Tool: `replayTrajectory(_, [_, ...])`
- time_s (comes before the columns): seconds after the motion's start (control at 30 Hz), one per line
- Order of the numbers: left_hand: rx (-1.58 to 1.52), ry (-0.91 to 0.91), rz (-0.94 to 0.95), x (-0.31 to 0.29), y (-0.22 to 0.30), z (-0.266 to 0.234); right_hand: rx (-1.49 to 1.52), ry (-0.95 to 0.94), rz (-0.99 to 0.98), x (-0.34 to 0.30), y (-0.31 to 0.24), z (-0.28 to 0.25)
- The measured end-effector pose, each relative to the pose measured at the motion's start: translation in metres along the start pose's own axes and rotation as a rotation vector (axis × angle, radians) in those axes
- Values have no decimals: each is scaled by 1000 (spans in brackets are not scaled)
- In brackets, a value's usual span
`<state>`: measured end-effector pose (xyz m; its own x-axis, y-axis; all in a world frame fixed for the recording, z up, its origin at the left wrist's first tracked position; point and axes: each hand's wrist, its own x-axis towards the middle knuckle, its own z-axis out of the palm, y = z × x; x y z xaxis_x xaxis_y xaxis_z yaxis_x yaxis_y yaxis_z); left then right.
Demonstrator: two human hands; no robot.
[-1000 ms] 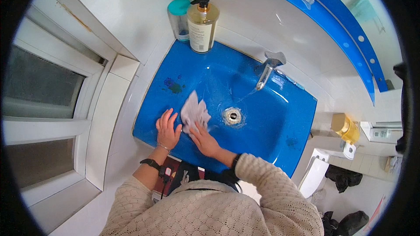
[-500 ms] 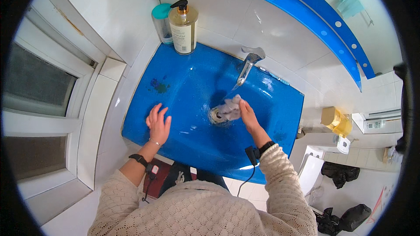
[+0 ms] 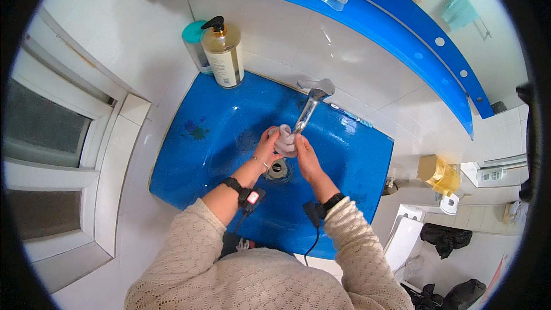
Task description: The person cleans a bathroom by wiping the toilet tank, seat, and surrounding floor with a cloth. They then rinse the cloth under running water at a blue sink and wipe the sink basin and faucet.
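Left hand (image 3: 266,150), right hand (image 3: 307,159): both gripping the pale cloth (image 3: 285,144) | cloth: between them, tap (image 3: 313,103) just beyond | progress: looks mid-rinse to me; dark stains (image 3: 198,132) left of left hand remain

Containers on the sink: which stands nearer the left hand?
The bottle with the black pump; the teal-lidded jar stands farther from the left hand, partly hidden behind the bottle.
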<state>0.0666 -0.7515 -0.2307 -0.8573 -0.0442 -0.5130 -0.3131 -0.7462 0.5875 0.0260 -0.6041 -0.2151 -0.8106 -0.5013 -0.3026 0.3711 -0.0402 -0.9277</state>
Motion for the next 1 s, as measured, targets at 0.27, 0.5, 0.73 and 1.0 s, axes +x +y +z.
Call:
replayTrajectory(0.27, [1030,187,631,-6,-35,19,238,205,177,15,18,16])
replayTrajectory(0.5, [1073,152,428,-6,-31,11,-468,350,-11,21,33,15])
replayTrajectory(0.73, [1064,106,261,3,-40,-11,-805,156,-8,18,23,11])
replayTrajectory(1.0, [727,145,83,-15,5,-51,167,-10,186,6,-4,-31])
